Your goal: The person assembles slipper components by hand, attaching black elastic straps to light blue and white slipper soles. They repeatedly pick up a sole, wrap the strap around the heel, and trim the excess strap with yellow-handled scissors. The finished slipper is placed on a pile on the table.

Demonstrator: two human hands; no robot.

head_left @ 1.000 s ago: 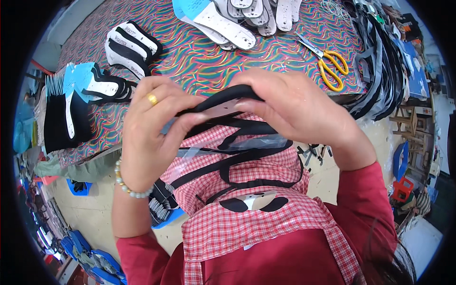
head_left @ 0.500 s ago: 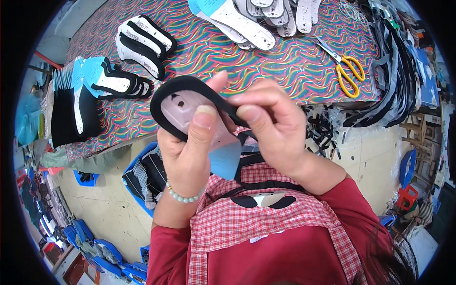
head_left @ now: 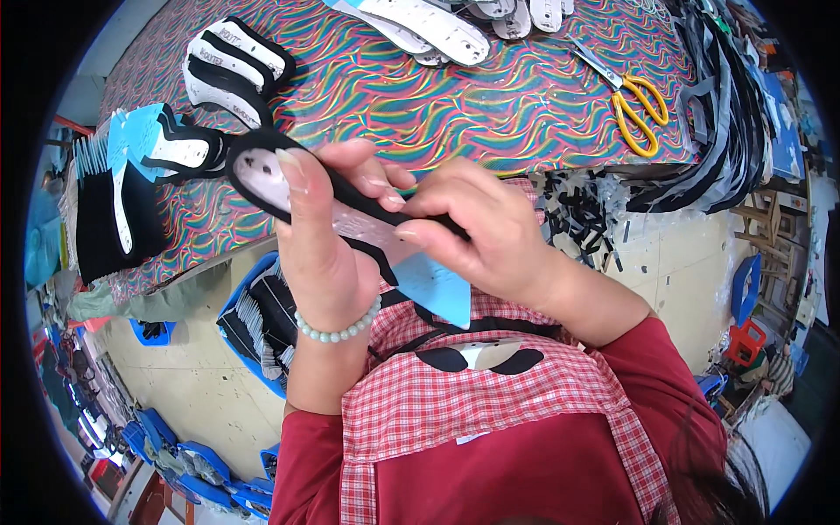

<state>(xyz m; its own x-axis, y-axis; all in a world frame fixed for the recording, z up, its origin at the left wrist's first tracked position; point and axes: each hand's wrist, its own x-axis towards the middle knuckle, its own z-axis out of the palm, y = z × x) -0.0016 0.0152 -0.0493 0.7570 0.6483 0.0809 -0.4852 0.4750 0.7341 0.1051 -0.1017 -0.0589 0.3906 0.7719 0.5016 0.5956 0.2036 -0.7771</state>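
Over the near edge of the table I hold a shoe insole (head_left: 442,290), pale pinkish-white with a blue end that points down toward my apron. A black edging strip (head_left: 352,199) runs round its rounded end and along its side. My left hand (head_left: 319,262) grips the insole, its thumb lying over the pale face and its fingers behind the black edge. Just to the right, my right hand (head_left: 494,229) pinches the black strip against the insole's edge. The pinched part is partly hidden by the fingers.
Black-edged insoles (head_left: 229,74) lie at the left, beside blue-and-white ones (head_left: 182,150). Plain insoles (head_left: 429,26) sit at the back. Yellow-handled scissors (head_left: 623,84) rest right of centre. Black strips (head_left: 719,131) hang at the right. A blue crate (head_left: 229,317) stands below the table.
The insole has tilted and shifted left, its rounded end now farther from my right hand. My right hand has moved slightly left and down, still pinching at the black strip.
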